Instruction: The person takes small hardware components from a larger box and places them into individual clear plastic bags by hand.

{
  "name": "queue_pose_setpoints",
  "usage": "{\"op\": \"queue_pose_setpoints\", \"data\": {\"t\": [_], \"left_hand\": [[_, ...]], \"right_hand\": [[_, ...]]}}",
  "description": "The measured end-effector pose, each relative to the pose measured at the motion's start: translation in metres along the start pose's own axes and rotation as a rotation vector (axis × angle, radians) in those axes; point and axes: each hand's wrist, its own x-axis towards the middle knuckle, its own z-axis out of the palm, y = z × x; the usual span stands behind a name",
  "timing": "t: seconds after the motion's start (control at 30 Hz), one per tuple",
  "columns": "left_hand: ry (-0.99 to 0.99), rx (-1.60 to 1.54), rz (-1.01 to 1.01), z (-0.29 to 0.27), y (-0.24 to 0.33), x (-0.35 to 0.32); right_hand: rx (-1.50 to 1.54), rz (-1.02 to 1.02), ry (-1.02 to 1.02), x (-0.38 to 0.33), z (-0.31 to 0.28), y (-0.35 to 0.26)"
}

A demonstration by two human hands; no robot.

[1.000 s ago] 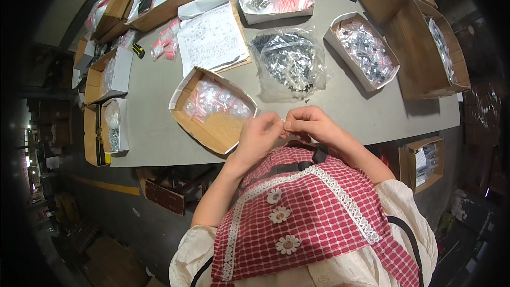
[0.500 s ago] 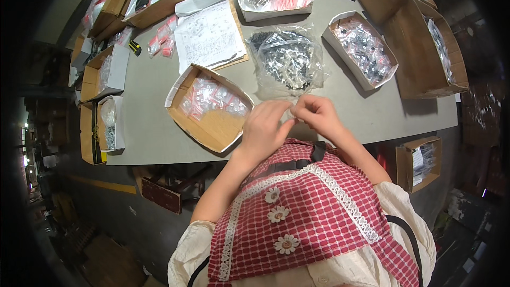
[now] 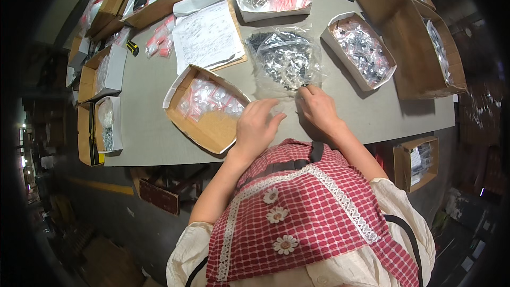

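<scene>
A large clear plastic bag (image 3: 284,61) of small black and pale parts lies on the table in front of me. My right hand (image 3: 320,108) is at its near edge, the fingers closed together against the parts there; what they pinch is hidden. My left hand (image 3: 258,126) hovers to the left, beside the open cardboard box (image 3: 212,132). Between its thumb and fingers shows a bit of clear film, seemingly a small plastic bag (image 3: 278,109). The cardboard box holds small clear bags with red edges and white round pieces (image 3: 207,95).
Behind the large bag stands a white box (image 3: 276,14) of red-edged bags. Another box (image 3: 355,82) of filled small bags is on the right, near tall cartons (image 3: 414,69). Printed sheets (image 3: 206,34), a yellow-black cutter (image 3: 133,48) and more boxes (image 3: 114,69) lie leftward.
My hands were together near the table's front edge. Now they are apart: the right has reached forward to the large bag, while the left has moved slightly left.
</scene>
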Motion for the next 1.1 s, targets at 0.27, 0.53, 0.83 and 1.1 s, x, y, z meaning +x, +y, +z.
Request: {"op": "queue_pose_setpoints", "data": {"t": [0.27,0.53,0.83,1.1], "left_hand": [[-0.027,-0.027,0.008,0.008,-0.008,-0.007],[-0.026,-0.104,0.017,0.013,-0.005,-0.002],[0.002,-0.083,-0.029,0.009,-0.004,-0.004],[0.018,-0.064,-0.036,0.005,-0.007,-0.008]], "right_hand": [[0.765,0.250,-0.064,-0.002,-0.013,-0.001],[0.979,0.204,0.016,0.003,-0.035,-0.025],[-0.091,-0.166,0.035,0.011,0.014,-0.006],[0.100,-0.037,-0.011,0.001,0.006,0.007]]}}
